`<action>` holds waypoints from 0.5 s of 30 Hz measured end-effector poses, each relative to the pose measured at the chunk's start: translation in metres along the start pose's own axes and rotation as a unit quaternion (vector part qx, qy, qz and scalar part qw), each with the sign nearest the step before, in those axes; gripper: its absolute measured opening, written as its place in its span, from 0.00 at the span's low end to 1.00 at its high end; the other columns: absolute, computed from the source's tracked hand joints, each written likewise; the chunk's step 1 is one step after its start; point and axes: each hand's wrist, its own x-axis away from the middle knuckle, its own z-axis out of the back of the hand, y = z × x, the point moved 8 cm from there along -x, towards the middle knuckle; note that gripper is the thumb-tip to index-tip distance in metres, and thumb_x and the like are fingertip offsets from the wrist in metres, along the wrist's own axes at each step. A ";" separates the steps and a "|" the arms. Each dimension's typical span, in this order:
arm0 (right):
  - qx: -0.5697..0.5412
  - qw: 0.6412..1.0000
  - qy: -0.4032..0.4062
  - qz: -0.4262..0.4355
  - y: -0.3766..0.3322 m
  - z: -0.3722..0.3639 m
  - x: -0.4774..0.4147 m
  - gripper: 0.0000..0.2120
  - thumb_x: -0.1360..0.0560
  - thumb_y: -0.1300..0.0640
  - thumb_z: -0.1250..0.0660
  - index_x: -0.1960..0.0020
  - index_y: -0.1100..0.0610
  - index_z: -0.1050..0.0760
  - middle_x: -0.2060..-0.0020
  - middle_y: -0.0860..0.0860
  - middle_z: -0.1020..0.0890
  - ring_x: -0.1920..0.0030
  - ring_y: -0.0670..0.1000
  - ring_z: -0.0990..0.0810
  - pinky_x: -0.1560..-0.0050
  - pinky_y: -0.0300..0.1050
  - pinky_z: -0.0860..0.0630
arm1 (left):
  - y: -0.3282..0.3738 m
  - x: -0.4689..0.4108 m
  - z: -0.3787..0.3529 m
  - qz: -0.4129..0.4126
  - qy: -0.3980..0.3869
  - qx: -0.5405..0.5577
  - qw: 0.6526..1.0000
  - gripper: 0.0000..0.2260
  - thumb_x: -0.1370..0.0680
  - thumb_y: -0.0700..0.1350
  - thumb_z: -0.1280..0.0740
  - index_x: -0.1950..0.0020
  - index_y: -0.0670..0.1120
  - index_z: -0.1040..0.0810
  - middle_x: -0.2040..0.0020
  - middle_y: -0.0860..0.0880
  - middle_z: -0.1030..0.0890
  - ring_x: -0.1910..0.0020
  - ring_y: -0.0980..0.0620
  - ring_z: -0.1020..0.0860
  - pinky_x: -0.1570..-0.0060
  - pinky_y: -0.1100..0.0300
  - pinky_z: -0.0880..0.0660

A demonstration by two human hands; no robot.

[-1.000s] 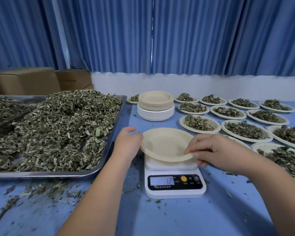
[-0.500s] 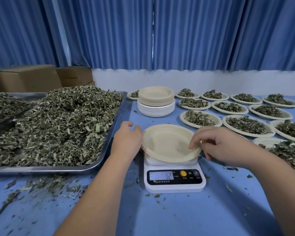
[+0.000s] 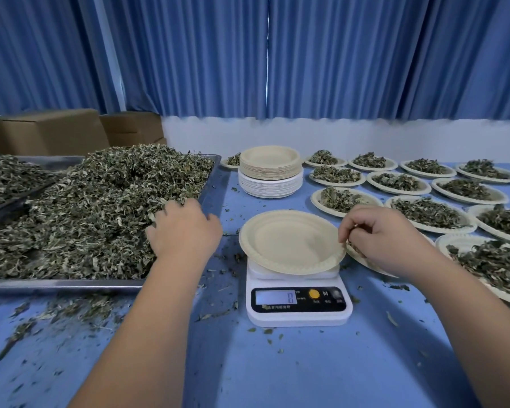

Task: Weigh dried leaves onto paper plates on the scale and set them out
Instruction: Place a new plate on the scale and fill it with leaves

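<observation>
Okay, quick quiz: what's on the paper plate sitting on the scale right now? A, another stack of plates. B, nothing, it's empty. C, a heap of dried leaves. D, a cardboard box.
B: the paper plate on the scale shows only its bare cream surface, while the left hand rests on the leaf pile in the tray.
</observation>
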 end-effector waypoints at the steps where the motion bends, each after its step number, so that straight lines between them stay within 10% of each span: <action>1: 0.000 1.000 0.003 0.000 0.000 0.000 0.000 0.18 0.29 0.71 0.40 0.67 0.53 0.21 0.65 0.46 0.23 0.74 0.43 0.31 0.73 0.33 0.35 | -0.007 0.000 -0.007 0.027 -0.052 -0.040 0.997 0.22 0.21 0.58 0.43 0.30 0.49 0.31 0.31 0.42 0.32 0.34 0.39 0.32 0.37 0.43 0.36; 5: -0.017 1.000 0.012 -0.005 0.001 0.002 0.000 0.18 0.29 0.71 0.41 0.68 0.53 0.21 0.67 0.45 0.25 0.76 0.43 0.32 0.74 0.33 0.36 | -0.027 0.001 -0.028 0.082 -0.183 -0.067 0.977 0.28 0.20 0.62 0.48 0.28 0.45 0.33 0.30 0.41 0.32 0.34 0.38 0.31 0.33 0.42 0.37; 15: -0.036 0.999 0.015 -0.013 0.004 0.002 0.001 0.19 0.29 0.71 0.42 0.70 0.52 0.22 0.71 0.45 0.25 0.78 0.43 0.33 0.77 0.32 0.38 | -0.042 0.001 -0.028 0.077 -0.204 -0.080 0.973 0.34 0.22 0.68 0.47 0.27 0.43 0.33 0.30 0.41 0.31 0.35 0.38 0.30 0.34 0.42 0.33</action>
